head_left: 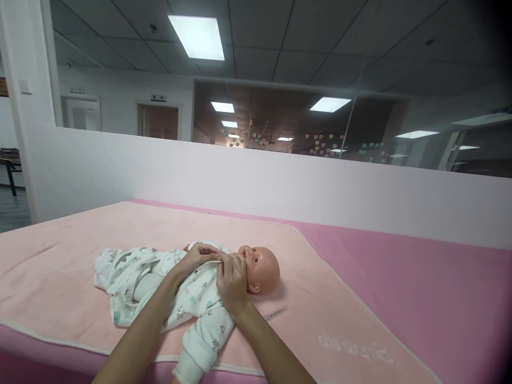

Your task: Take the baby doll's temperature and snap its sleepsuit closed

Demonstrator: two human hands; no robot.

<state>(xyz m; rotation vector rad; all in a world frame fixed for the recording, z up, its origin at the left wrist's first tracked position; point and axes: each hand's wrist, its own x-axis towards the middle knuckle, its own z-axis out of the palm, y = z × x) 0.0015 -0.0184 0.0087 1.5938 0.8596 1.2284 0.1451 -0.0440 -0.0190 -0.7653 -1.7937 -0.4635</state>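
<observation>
A baby doll (262, 269) lies on its back with its head to the right. It wears a white garment (200, 290) printed with small coloured figures. My left hand (200, 257) rests over the doll's chest, its fingers closed at the edge of the garment near the neck. Beside it, my right hand (232, 277) has its fingers bent and pinched on the garment's collar, just below the doll's chin. The fingertips of both hands meet, and the cloth between them is partly hidden. A thin, clear, stick-like thing with markings (277, 313) lies next to my right forearm.
The doll lies on a peach blanket (352, 330) with pale lettering, spread over a pink padded surface (400, 266). A low white wall (240, 176) with glass above it stands behind. A dark-legged table (11, 168) shows at the far left.
</observation>
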